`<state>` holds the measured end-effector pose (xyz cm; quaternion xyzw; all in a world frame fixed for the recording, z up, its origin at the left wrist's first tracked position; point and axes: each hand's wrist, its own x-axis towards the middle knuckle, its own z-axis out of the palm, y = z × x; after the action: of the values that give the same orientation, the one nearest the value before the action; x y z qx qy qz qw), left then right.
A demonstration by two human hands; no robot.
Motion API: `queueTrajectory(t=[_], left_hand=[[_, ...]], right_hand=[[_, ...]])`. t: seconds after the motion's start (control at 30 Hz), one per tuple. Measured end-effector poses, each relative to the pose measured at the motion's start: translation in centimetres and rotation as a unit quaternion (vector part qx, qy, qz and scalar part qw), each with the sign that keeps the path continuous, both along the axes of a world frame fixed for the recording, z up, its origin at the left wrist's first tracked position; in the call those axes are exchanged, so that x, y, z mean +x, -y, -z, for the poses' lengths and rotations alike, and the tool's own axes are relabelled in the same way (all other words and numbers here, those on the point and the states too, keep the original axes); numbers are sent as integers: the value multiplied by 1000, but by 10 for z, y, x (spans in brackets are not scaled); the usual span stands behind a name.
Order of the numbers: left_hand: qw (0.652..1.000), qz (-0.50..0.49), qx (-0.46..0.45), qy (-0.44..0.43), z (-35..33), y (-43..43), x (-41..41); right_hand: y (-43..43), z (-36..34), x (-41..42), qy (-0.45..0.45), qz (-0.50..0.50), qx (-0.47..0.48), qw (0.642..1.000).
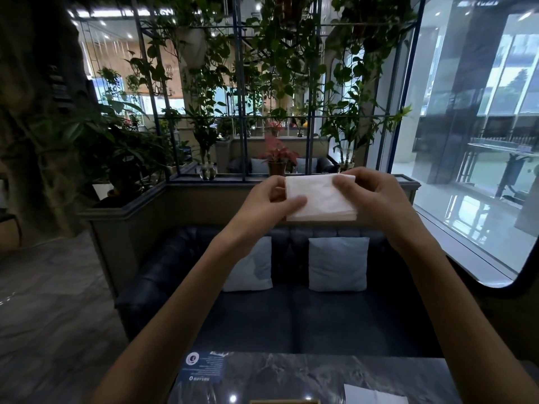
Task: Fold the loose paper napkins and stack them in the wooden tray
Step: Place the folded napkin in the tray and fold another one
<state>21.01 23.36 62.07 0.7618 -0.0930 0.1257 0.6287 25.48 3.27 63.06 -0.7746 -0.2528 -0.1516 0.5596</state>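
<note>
Pinching the folded napkin (320, 198) in left hand (269, 204) and right hand (370, 196), press the crease evenly, edges aligned.

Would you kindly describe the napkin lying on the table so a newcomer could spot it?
Start at the dark marble table at the bottom of the view. Near its right front edge lies a flat white napkin, partly cut off by the frame. Unlike the folded napkin held up in both hands, nothing touches it.
</note>
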Motion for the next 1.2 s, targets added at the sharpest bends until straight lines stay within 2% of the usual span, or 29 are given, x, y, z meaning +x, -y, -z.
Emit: queueTrajectory(t=[0.07, 0.13, 0.17, 0.2, 0.27, 0.3, 0.37, 0.4, 0.43, 0.47, 0.53, 0.57, 0.6, 0.63, 0.67, 0.77, 0.83, 0.93, 1.03, 1.2], left_hand=[[994, -93, 32, 55, 5, 8, 1], [953, -214, 100, 188, 15, 13, 4], [918, -253, 151, 266, 23, 14, 7], [879, -271, 209, 331, 33, 15, 10], [814, -282, 306, 404, 55, 15, 14], [791, -280, 339, 425, 67, 16, 13], [762, -268, 370, 459, 90, 14, 11], [764, -263, 369, 458, 99, 14, 9], [784, -256, 354, 441, 105, 14, 6], [823, -248, 312, 404, 109, 14, 3], [926, -222, 145, 269, 104, 11, -7], [965, -187, 53, 178, 98, 10, -10], [987, -135, -24, 85, 91, 7, -6], [993, -91, -70, 1, 91, 1, -2], [993, -54, -98, -48, 90, -5, 4], [980, 10, -165, -108, 95, -12, 15], [974, 11, -190, -122, 109, -15, 25], [973, -40, -178, -142, 140, -19, 41], [972, -94, -124, -174, 179, -23, 53], [952, -151, -78, -255, 281, -25, 59]], right_hand=[[-4, 5, 3, 37, 84, -6, 996], [-7, 10, 4, 44, 166, -21, 985], [-8, 13, 2, 3, 150, -14, 989], [-10, 14, -3, -72, 87, 11, 994], [-14, 18, -12, -218, -36, 38, 974], [-15, 24, -13, -242, -67, 42, 967], [-18, 37, -10, -225, -73, 68, 969], [-18, 45, -7, -213, -66, 83, 971], [-17, 51, -3, -203, -61, 95, 973], [-17, 56, 0, -196, -59, 104, 973], [-15, 65, 5, -194, -68, 117, 972], [-16, 69, 7, -196, -74, 114, 971], [-16, 71, 10, -195, -82, 104, 972], [-20, 78, 14, -202, -91, 88, 971], [-21, 81, 16, -199, -94, 76, 973], [-24, 91, 22, -198, -105, 55, 973], [-29, 105, 31, -212, -110, 61, 969], [-34, 138, 47, -257, -83, 66, 960], [-39, 180, 60, -311, -57, 64, 947], [-46, 291, 63, -394, -16, 26, 919]])
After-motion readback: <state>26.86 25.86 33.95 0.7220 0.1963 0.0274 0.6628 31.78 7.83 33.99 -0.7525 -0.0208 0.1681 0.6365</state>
